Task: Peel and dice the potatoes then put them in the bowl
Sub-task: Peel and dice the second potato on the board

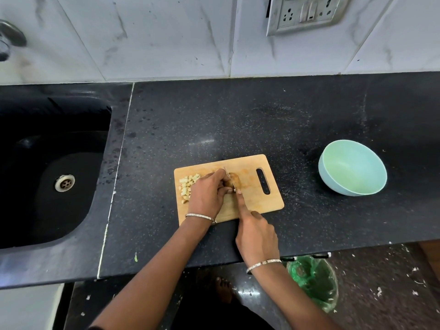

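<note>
The black counter (238, 120) is the biggest thing here. On its left is a dark sink (47, 163), and I see nothing in it. A wooden cutting board (266, 201) lies in the middle of the counter. Well off to the right sits a light green bowl (352, 167). It is empty; no potato is in it yet. On the floor stands a bin (312, 282) with a green bag. I cannot tell what is inside.

The left hand (207, 194) curls its fingers over the potato (234, 181) and holds it down in the middle of the board. The right hand (257, 236) is wrapped round the knife handle, with one finger stretched out along the top.

I think the potato is hard, round and a bit slippery, so it could roll. It is best held from the top, with fingertips tucked back.

A small pile of potato cubes (188, 186) sits at the board's left end. They look light and may scatter, so scoop them together.

The thin knife (229, 178) blade stands on the potato, just beside the left fingertips.
</note>
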Tool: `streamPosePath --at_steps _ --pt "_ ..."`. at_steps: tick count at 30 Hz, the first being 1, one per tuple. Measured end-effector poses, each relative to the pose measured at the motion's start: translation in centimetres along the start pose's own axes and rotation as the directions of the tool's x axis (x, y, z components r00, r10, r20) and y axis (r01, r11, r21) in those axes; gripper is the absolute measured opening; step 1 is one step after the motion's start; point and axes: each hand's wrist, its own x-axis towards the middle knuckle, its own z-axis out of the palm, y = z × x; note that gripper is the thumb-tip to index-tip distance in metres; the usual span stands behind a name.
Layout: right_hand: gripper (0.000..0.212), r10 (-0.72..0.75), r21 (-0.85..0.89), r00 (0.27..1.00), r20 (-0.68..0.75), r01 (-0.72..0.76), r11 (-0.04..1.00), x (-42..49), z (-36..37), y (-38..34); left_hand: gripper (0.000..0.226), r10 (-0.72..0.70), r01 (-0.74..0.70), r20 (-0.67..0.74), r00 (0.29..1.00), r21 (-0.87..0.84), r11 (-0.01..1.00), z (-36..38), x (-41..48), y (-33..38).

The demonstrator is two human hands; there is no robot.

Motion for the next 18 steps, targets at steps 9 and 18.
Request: streamPosePath --at_steps 9,18 --pt "0.077 -0.01 0.037 1.0 0.003 0.01 0.999 -1.1 0.3 0.7 0.018 -0.025 0.024 -0.012 1.0 -0.062 0.998 -0.2 0.0 0.3" --pt "0.069 -0.064 0.139 0.989 -0.134 0.082 0.987 -3.1 -0.5 1.7 0.019 -0.136 0.129 -0.035 0.99 -0.158 0.979 -0.3 -0.5 0.6"
